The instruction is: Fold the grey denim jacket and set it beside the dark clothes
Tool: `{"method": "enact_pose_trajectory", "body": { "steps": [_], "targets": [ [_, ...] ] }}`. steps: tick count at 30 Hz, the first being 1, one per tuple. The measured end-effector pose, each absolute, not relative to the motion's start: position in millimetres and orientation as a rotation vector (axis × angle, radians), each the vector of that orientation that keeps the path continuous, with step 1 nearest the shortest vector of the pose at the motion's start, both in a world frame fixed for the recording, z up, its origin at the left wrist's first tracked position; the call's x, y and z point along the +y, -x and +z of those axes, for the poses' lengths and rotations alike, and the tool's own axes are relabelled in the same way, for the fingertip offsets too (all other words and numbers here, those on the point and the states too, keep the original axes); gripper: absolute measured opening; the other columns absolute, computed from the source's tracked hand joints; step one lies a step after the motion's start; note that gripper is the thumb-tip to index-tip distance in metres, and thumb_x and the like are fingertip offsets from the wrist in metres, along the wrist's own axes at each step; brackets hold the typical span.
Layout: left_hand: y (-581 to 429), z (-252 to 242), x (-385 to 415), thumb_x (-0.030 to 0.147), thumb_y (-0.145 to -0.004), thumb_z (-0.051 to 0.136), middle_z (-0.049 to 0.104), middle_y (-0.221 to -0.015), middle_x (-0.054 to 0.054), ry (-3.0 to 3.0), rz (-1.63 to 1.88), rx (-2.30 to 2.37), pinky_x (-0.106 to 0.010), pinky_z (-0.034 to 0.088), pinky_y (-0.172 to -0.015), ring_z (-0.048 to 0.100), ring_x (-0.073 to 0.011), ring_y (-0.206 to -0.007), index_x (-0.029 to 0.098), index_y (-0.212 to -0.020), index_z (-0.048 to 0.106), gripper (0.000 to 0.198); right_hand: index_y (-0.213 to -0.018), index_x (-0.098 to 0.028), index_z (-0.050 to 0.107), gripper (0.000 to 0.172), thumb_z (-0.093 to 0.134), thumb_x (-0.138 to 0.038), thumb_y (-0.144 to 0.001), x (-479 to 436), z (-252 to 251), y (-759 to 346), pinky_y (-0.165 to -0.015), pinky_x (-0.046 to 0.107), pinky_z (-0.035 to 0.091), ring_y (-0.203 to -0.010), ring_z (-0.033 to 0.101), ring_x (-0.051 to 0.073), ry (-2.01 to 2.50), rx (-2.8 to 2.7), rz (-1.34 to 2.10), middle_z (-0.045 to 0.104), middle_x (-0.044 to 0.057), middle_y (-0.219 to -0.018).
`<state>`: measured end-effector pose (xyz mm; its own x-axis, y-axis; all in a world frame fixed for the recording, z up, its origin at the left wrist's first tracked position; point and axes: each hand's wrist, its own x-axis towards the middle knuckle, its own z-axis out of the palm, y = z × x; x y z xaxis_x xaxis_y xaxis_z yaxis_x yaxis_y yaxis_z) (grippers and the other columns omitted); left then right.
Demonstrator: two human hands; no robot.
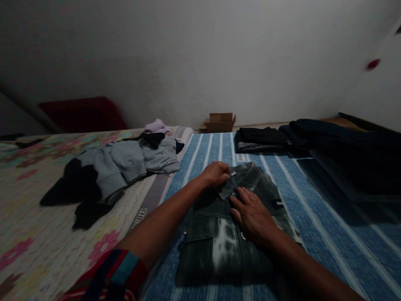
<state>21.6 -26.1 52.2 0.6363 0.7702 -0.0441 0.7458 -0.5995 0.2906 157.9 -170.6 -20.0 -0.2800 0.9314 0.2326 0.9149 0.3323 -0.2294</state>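
Note:
A folded dark grey-green denim jacket (200,228) with pale bleached patches lies in front of me, its collar at the far end. My left hand (216,173) is closed on the left side of the collar, fingers curled round the cloth edge. Flat on the jacket's front, just below the collar and over the button line, rests my right hand (252,213), fingers stretched out. A small dark label (277,203) shows on the jacket's right side.
Under the jacket is a blue striped sheet (313,217). To the left, grey and black clothes (117,161) lie loosely on a floral cover (19,209). Folded black garments (263,138) and a dark clothes pile (351,150) sit right. Behind stands a cardboard box (221,122) by the wall.

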Motion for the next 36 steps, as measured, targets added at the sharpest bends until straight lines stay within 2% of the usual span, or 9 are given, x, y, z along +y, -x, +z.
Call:
{"method": "enact_pose_trajectory", "body": {
  "steps": [4, 9, 18, 27, 32, 36],
  "targets": [
    [4, 53, -22, 0.012, -0.075, 0.054, 0.071, -0.096, -0.005, -2.638, 0.334, 1.350, -0.026, 0.046, -0.086, 0.063, -0.0186, -0.092, 0.017, -0.091, 0.072, 0.024, -0.131, -0.017, 0.054, 0.040, 0.042, -0.032, -0.095, -173, -21, -158, -0.108, 0.046, 0.033, -0.134, 0.036, 0.031, 1.640, -2.271, 0.044, 0.043, 0.017, -0.142],
    [38, 44, -15, 0.011, -0.076, 0.052, 0.072, -0.094, -0.003, -2.529, 0.549, 1.472, -0.027, 0.047, -0.089, 0.064, -0.0178, -0.094, 0.018, -0.089, 0.072, 0.025, -0.135, -0.013, 0.048, 0.046, 0.041, -0.032, -0.094, -172, -27, -159, -0.107, 0.047, 0.034, -0.131, 0.039, 0.030, 1.625, -2.250, 0.004, 0.046, 0.017, -0.139],
    [52, 22, -18, 0.012, -0.077, 0.049, 0.071, -0.110, -0.005, -2.369, 0.509, 1.452, -0.024, 0.043, -0.094, 0.062, -0.0168, -0.105, 0.017, -0.104, 0.071, 0.034, -0.131, -0.014, 0.051, 0.045, 0.042, -0.038, -0.094, -160, -13, -154, -0.096, 0.041, 0.040, -0.112, 0.049, 0.028, 1.730, -2.288, 0.082, 0.055, 0.014, -0.121],
    [65, 17, -8, 0.014, -0.066, 0.052, 0.073, -0.083, -0.001, -2.158, 0.346, 1.425, -0.023, 0.047, -0.075, 0.065, -0.0179, -0.084, 0.014, -0.086, 0.074, 0.030, -0.129, -0.016, 0.052, 0.045, 0.043, -0.041, -0.093, -157, -13, -151, -0.092, 0.039, 0.039, -0.109, 0.049, 0.028, 1.763, -2.285, 0.004, 0.054, 0.014, -0.119],
    [66, 13, -6, 0.019, -0.064, 0.052, 0.071, -0.076, -0.003, -2.112, 0.357, 1.374, -0.025, 0.047, -0.069, 0.064, -0.0194, -0.075, 0.011, -0.083, 0.075, 0.031, -0.129, -0.017, 0.052, 0.045, 0.045, -0.042, -0.092, -157, -9, -150, -0.091, 0.040, 0.039, -0.106, 0.049, 0.028, 1.799, -2.281, 0.013, 0.054, 0.013, -0.116],
    [67, 17, 1, 0.027, -0.060, 0.057, 0.071, -0.072, -0.003, -2.027, 0.395, 1.298, -0.028, 0.047, -0.064, 0.062, -0.0205, -0.070, 0.013, -0.079, 0.075, 0.029, -0.128, -0.018, 0.051, 0.045, 0.048, -0.044, -0.091, -157, -1, -149, -0.093, 0.039, 0.037, -0.108, 0.046, 0.027, 1.814, -2.255, 0.032, 0.053, 0.011, -0.116]
  ]
}}
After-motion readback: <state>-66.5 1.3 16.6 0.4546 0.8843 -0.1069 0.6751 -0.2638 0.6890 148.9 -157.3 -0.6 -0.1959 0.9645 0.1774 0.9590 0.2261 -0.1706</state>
